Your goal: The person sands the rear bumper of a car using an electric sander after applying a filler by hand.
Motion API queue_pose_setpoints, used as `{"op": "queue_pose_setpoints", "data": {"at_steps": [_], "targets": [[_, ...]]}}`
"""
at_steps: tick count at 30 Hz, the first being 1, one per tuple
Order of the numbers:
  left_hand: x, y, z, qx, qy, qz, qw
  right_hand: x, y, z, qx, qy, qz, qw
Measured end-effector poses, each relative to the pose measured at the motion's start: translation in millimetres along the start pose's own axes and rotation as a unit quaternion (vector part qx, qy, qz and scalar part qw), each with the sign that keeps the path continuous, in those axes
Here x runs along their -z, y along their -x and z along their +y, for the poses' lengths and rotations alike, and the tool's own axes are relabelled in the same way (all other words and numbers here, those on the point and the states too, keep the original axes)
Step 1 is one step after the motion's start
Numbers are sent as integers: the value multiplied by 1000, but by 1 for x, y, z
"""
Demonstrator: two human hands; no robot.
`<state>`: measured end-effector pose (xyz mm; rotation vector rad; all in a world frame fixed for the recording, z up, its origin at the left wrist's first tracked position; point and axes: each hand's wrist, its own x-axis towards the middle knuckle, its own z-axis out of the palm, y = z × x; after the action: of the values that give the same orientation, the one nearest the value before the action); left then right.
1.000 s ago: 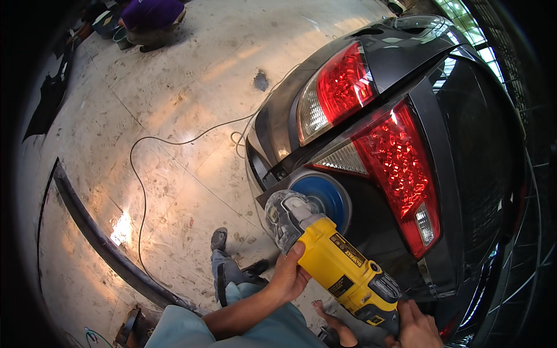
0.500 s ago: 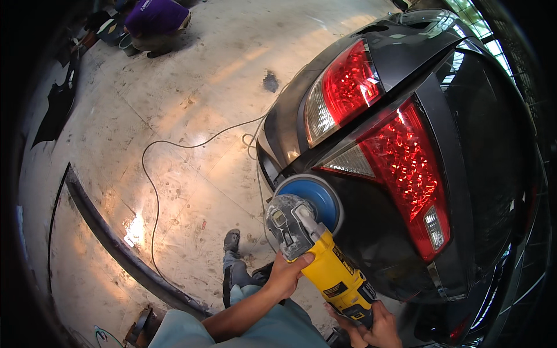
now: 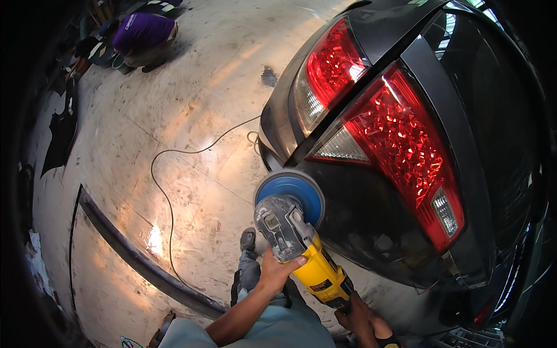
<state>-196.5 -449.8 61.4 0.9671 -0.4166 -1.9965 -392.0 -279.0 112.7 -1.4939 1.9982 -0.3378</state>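
A yellow power polisher (image 3: 319, 272) with a dusty grey head is held between my two hands. Its round blue backing plate and pad (image 3: 293, 191) rest at the dark bumper (image 3: 365, 232) of a car, below the red tail light (image 3: 400, 151); whether the pad spins cannot be told. My left hand (image 3: 277, 269) grips the polisher just behind its head, thumb across the yellow body. My right hand (image 3: 357, 318) is wrapped round the rear handle end, its fingers partly hidden.
A power cord (image 3: 168, 197) loops over the stained pale floor. On the left lies a long curved dark trim strip (image 3: 139, 264). A person in a purple top (image 3: 145, 35) crouches at the far left beside buckets (image 3: 120, 62). A black panel (image 3: 60, 136) lies near the left edge.
The polisher has shifted left and slightly down in view, with both hands still on it. The view has moved nearer the car's tail lights.
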Motion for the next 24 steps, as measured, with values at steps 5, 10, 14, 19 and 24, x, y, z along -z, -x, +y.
{"op": "queue_pose_setpoints", "data": {"at_steps": [5, 10, 14, 19, 24], "targets": [[-2, -5, 11, -25, 26, 4, 999, -9, -7, 0, -5, 22, 10, 1000], [-3, -2, 13, -24, -10, 9, 1000, -12, -9, 1, 17, 19, 20, 999], [3, -5, 8, -26, -22, 0, 999, -14, -9, -1, 18, 19, 30, 999], [2, -9, 13, -22, -9, -5, 1000, -16, -10, -4, 15, 22, 42, 999], [3, -12, 15, -22, 19, -21, 999, -13, -7, -10, 4, 26, 43, 999]]}}
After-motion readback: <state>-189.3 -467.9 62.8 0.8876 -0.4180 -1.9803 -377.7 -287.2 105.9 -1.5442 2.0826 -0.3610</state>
